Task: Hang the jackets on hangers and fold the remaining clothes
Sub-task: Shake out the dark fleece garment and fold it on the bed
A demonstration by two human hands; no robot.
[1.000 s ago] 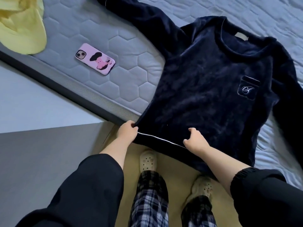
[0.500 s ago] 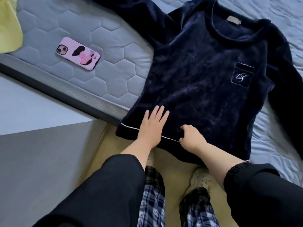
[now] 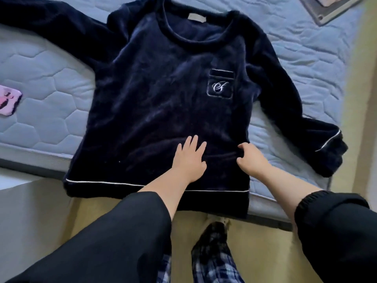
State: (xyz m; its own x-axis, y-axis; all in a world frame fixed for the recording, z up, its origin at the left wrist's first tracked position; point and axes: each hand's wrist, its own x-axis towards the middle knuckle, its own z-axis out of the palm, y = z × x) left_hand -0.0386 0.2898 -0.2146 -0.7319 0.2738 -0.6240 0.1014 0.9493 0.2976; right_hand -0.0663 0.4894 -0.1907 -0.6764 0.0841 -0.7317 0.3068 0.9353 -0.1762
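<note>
A navy velvet top [image 3: 163,88] with white piping and an embroidered chest pocket lies front-up on the grey-blue mattress [image 3: 40,78]. Its hem hangs over the near mattress edge. Both sleeves are spread out, the right cuff [image 3: 326,148] lying near the mattress corner. My left hand [image 3: 189,158] lies flat with spread fingers on the lower front of the top. My right hand [image 3: 253,160] sits at the top's right side edge, fingers and thumb curled into the fabric there.
A pink-cased phone [image 3: 9,103] lies on the mattress at the far left, partly cut off. A grey framed object [image 3: 330,7] rests at the mattress's far right corner. Beige floor [image 3: 265,242] and my plaid-trousered legs are below.
The view has swung right and the top now lies squarer. My left hand slid further up onto the front. My right hand left the hem and moved to the right side edge.
</note>
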